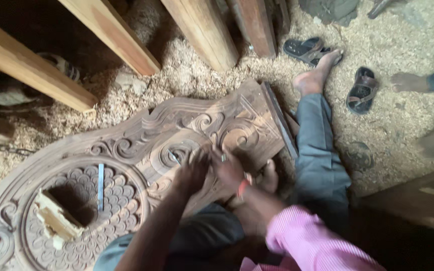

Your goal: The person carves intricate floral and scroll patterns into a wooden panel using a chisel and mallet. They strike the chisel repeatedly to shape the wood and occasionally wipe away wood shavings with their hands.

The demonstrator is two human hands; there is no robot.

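The person is sitting on the sawdust-covered floor (403, 30) and bending over a large carved wooden panel (141, 165) that is lying tilted across their lap, running from about eight o'clock up toward one o'clock. Both hands are meeting at the panel's scrollwork, close to the middle of the view. The left hand (193, 169) is pressing down on the carving with its fingers curled, and a thin metal tool (174, 156) is poking out at its ten o'clock side; I cannot tell whether the hand is actually gripping it. The right hand (228, 168) is lying just beside it at three o'clock, clenched around a small tool whose tip is showing above the knuckles, with a red band at the wrist and a pink striped sleeve (307, 241) behind it. A blue strip (100, 186) is resting on the fish-scale pattern at eight o'clock, next to a pale wood block (56, 221) sitting in the round cut-out. At one o'clock the person's bare foot (317, 73) is stretching out near two dark sandals (361, 90). Timber planks (111, 35) are leaning at twelve o'clock
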